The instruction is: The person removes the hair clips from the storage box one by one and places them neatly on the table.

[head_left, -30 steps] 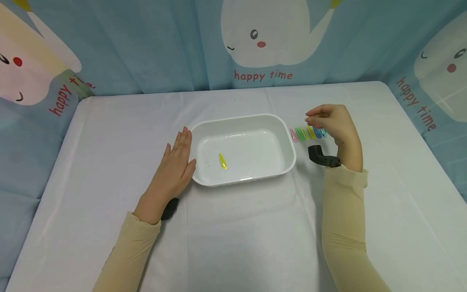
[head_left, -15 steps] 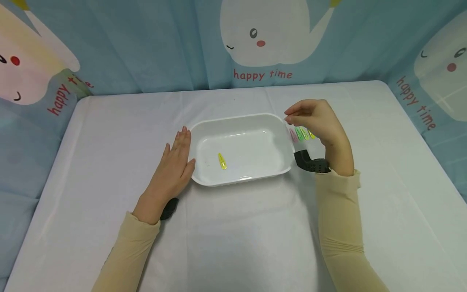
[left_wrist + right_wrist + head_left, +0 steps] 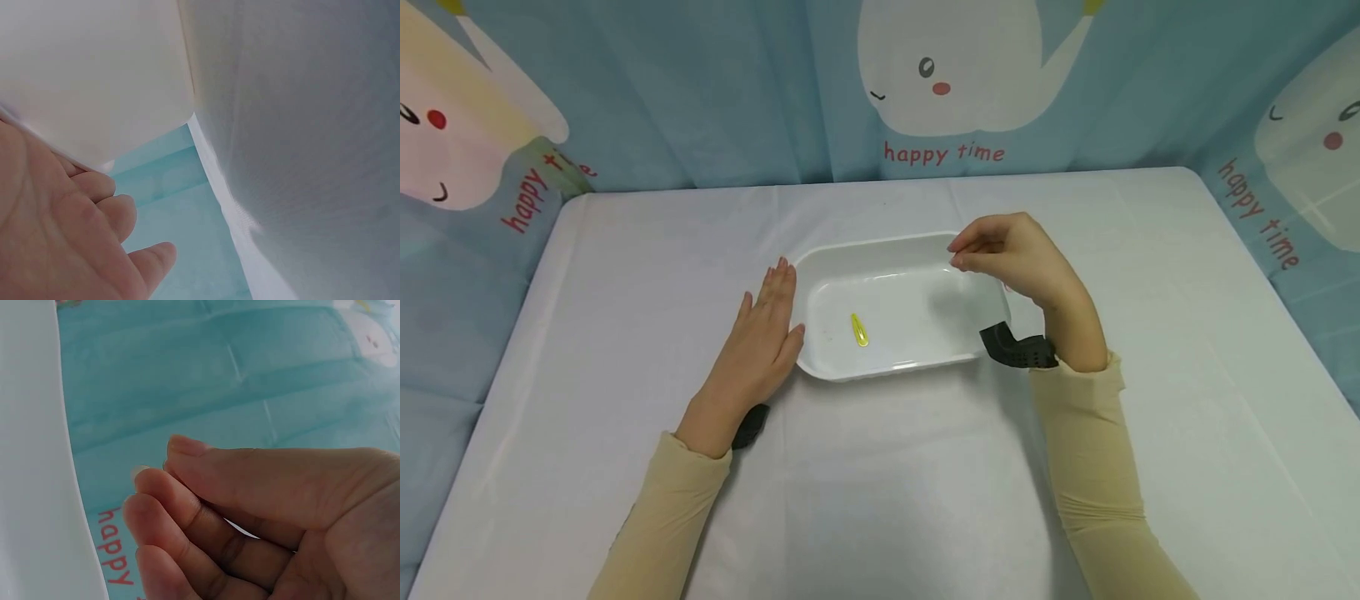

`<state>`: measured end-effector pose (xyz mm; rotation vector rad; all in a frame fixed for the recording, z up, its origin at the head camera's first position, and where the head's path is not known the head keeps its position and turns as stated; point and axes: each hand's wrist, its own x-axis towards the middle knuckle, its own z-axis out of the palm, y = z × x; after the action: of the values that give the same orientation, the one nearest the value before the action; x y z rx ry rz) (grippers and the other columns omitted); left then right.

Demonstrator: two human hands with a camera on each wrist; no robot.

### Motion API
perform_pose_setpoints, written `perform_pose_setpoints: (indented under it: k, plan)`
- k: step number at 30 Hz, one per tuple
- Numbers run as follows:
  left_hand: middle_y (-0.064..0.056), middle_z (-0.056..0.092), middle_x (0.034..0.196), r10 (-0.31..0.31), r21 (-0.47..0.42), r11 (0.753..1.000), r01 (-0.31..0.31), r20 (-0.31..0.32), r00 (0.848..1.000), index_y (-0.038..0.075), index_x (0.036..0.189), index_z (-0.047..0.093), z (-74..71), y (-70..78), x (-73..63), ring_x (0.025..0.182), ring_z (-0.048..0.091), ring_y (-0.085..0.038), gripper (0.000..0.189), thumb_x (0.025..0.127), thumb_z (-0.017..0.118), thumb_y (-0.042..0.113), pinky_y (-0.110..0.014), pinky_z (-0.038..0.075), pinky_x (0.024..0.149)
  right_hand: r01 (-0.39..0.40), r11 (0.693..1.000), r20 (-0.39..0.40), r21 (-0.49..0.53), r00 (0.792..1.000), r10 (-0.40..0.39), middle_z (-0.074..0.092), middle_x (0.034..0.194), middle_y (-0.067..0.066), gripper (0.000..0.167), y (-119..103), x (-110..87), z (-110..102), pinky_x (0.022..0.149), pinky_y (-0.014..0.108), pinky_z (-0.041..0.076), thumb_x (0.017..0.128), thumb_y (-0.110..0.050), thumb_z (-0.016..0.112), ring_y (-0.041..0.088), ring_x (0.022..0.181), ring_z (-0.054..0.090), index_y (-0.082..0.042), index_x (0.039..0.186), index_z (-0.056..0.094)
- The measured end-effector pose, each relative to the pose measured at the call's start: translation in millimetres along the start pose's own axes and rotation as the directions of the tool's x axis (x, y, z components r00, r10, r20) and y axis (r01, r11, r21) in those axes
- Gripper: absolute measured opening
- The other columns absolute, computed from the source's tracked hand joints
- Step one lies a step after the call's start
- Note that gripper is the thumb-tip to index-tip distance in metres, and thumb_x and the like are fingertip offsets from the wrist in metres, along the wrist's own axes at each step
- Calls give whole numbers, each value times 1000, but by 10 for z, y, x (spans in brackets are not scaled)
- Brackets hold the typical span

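Observation:
A white rectangular tray [image 3: 895, 250] stands on the table, with a yellow hair clip [image 3: 859, 330] lying inside. My left hand [image 3: 752, 358] rests against the tray's left end, fingers straight and together. Over the tray's right end is my right hand [image 3: 1011, 254], thumb and index fingertips pinched together. The right wrist view shows those fingertips [image 3: 187, 447] meeting, with only a thin sliver at the tips; the small hair clip there is almost wholly hidden by the fingers. A bit of a pink clip [image 3: 1007, 287] shows beside the tray, below my right hand.
A white cloth [image 3: 880, 483] covers the table. Behind and at both sides hangs a blue curtain [image 3: 715, 100] printed with whales and lettering. Black wrist cameras [image 3: 1018, 347] sit on both wrists. My right hand and wrist cover the other clips in the head view.
My right hand has moved left, from above the row of coloured clips to above the tray's right end, fingertips still pinched. My left hand and the yellow clip have stayed in place.

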<state>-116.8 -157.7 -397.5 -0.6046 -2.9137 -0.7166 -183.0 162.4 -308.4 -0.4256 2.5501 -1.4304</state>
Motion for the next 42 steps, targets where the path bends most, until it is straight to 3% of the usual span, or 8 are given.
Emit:
perform_pose_setpoints:
  k: [10, 18, 24, 28, 37, 42]
  plan:
    - [-12, 2, 157, -17, 1, 1000, 17, 16, 1000, -1, 150, 5, -46, 1, -6, 144, 3, -27, 64, 98, 36, 21, -58, 9, 110, 56, 998, 119, -32, 992, -52, 67, 87, 11, 15, -100, 41, 174, 76, 26, 47, 85, -6, 68, 18, 80, 62, 3, 97, 68]
    - [-13, 4, 157, -19, 10, 1000, 19, 21, 1000, -2, 150, 7, -28, 22, -16, 144, 4, -28, 65, 98, 36, 23, -57, 9, 110, 93, 991, 228, -93, 971, -70, 69, 85, 8, 13, -154, 146, 414, 74, 32, 49, 85, -4, 68, 22, 79, 63, 3, 95, 69]
    - [-13, 4, 157, -14, 15, 1000, 14, 23, 1000, -2, 150, 6, -32, 18, -22, 144, 3, -27, 65, 98, 35, 24, -57, 9, 110, 106, 977, 298, -185, 953, -47, 69, 80, 3, 12, -225, 294, 557, 75, 32, 48, 83, -8, 71, 16, 77, 63, -1, 92, 70]
    - [-13, 3, 157, -11, 19, 1000, 11, 21, 1000, -2, 150, 6, -36, 13, -31, 144, 3, -26, 65, 99, 35, 24, -57, 10, 110, 101, 976, 351, -193, 936, -27, 70, 82, 9, 9, -279, 388, 639, 75, 32, 48, 82, -7, 71, 16, 76, 64, -2, 90, 70]
    - [-12, 3, 157, -19, 23, 1000, 18, 31, 999, -1, 150, 7, -40, 23, -34, 144, 3, -27, 65, 98, 35, 25, -57, 10, 110, 43, 981, 443, -191, 895, 48, 69, 82, 13, 8, -314, 549, 810, 71, 30, 49, 82, -5, 68, 30, 80, 63, -2, 90, 69]
    - [-12, 2, 157, -27, 32, 999, 26, 37, 999, -1, 150, 6, -41, 12, -34, 144, 2, -26, 65, 99, 34, 26, -57, 10, 110, 8, 988, 483, -154, 873, 68, 68, 78, 9, 7, -283, 612, 896, 67, 27, 49, 81, -1, 67, 22, 72, 61, 1, 88, 68]
